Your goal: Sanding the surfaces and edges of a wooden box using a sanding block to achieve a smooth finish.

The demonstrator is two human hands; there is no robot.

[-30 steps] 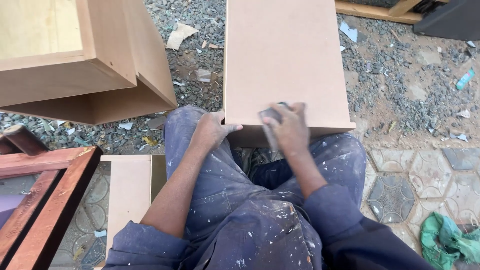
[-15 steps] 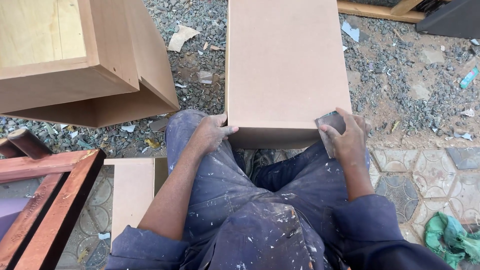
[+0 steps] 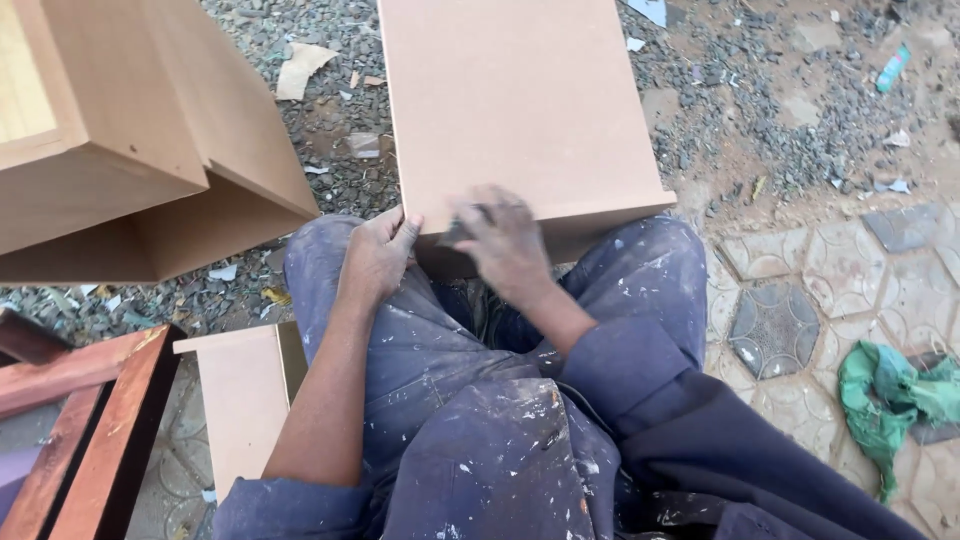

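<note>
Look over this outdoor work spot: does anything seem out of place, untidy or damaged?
Yes. A crumpled green cloth lies dumped on the patterned paving at right, and torn paper scraps litter the gravel. The brown board itself shows no damage.

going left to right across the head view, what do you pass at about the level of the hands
wooden cabinet box → left hand on the board's near corner → right hand pressing a dark sanding pad to the brown board → patterned paving tiles → green cloth
</note>
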